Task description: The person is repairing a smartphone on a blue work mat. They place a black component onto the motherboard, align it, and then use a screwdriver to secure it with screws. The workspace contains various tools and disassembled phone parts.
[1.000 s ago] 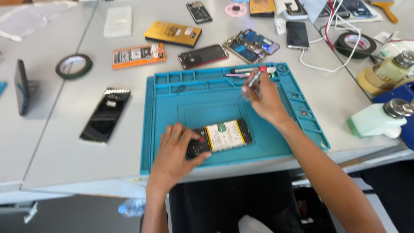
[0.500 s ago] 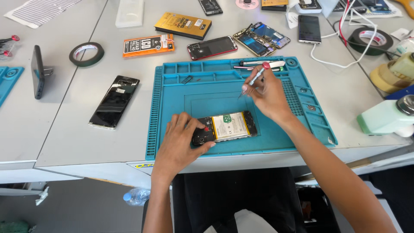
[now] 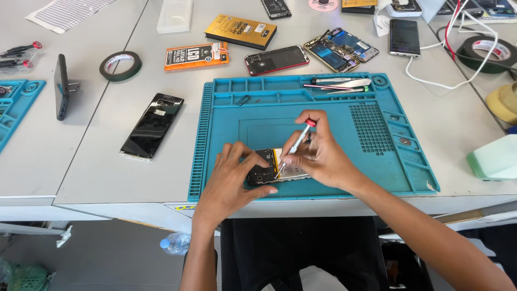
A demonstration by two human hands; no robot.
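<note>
Opened phone under our hands

Our left hand [image 3: 234, 178] clamps the opened phone [image 3: 274, 167] near the blue mat's [image 3: 323, 116] near edge; our right hand [image 3: 318, 156], just right, pinches a screwdriver [image 3: 296, 145] onto it.

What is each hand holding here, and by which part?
The right hand grips a slim silver screwdriver with a red cap around its shaft. The left hand steadies an opened black phone with a yellow battery by its left end.

Looks like a phone repair workshop. There's a teal silicone repair mat [image 3: 323, 116], loose opened smartphones [image 3: 340, 47] and black tape rolls [image 3: 120, 65] on grey tables [image 3: 81, 161].
</note>
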